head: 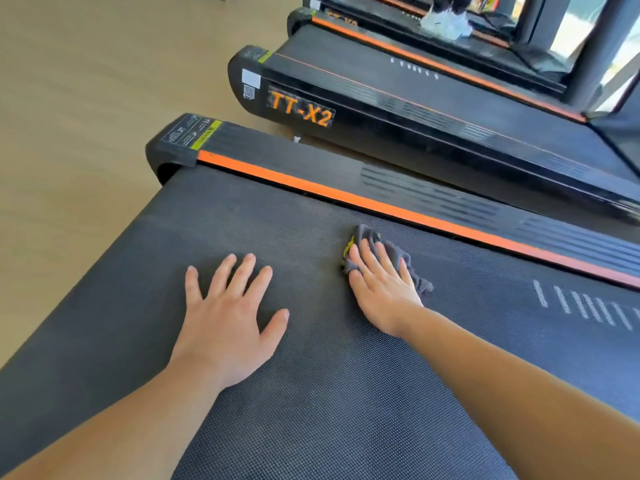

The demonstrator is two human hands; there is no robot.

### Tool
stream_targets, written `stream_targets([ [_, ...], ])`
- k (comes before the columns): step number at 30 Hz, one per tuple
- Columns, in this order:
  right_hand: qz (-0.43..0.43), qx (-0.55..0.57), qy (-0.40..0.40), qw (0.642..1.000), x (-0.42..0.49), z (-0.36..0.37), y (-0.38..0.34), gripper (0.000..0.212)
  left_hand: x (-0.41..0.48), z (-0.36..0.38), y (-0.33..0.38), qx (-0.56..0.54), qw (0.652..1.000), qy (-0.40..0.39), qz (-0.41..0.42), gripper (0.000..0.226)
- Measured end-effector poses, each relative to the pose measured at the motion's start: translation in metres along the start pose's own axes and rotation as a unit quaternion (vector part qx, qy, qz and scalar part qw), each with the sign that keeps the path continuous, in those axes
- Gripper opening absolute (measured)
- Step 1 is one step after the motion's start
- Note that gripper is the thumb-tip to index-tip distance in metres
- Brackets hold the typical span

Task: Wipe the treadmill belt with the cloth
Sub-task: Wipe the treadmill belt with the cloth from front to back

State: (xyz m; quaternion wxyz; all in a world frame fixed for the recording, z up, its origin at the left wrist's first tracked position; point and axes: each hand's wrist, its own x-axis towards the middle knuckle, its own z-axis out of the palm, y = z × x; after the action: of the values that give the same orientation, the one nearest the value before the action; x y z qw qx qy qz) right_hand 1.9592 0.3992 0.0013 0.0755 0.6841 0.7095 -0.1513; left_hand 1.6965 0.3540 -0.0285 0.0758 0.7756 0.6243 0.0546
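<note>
The left hand (227, 317) lies flat and spread on the treadmill belt (346, 393), bracing. Well to its right, the right hand (381, 285) presses the grey cloth (394, 252) flat under straight fingers, mid-wipe. The next stroke probably needs steady downward pressure toward the orange rail (346, 195) just beyond the cloth.

Pale wood-look floor (86, 116) at left, row of black treadmills (433, 95) with orange trim beyond, nearest labelled TT-X2, bright window (573, 26) at upper right.
</note>
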Motion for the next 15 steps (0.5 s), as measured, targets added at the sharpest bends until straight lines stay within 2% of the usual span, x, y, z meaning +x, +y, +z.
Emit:
stream_targets([
  [4,-0.131,-0.027,-0.032,0.990,-0.068,0.003,0.010,0.060,0.000,0.000,0.001,0.006,1.000,-0.007,-0.002,0.080],
  [7,-0.136,-0.052,-0.040,0.988,-0.066,-0.012,0.045,0.056,0.000,-0.001,0.002,0.003,1.000,-0.005,-0.004,0.081],
  [8,-0.098,-0.056,-0.028,0.993,-0.055,-0.018,0.062,0.055,0.001,-0.001,0.002,0.002,1.000,-0.005,-0.003,0.081],
  [10,0.035,-0.054,-0.014,0.998,-0.025,-0.031,0.094,0.056,0.001,-0.001,0.002,0.003,1.000,-0.001,-0.001,0.081],
  [12,0.153,-0.018,-0.013,0.988,-0.002,-0.033,0.110,0.059,0.001,0.000,0.002,0.004,1.000,0.001,-0.001,0.081],
  [15,0.230,0.052,0.047,0.971,0.013,-0.017,0.090,0.060,0.002,-0.001,0.002,0.002,1.000,-0.004,0.000,0.081],
])
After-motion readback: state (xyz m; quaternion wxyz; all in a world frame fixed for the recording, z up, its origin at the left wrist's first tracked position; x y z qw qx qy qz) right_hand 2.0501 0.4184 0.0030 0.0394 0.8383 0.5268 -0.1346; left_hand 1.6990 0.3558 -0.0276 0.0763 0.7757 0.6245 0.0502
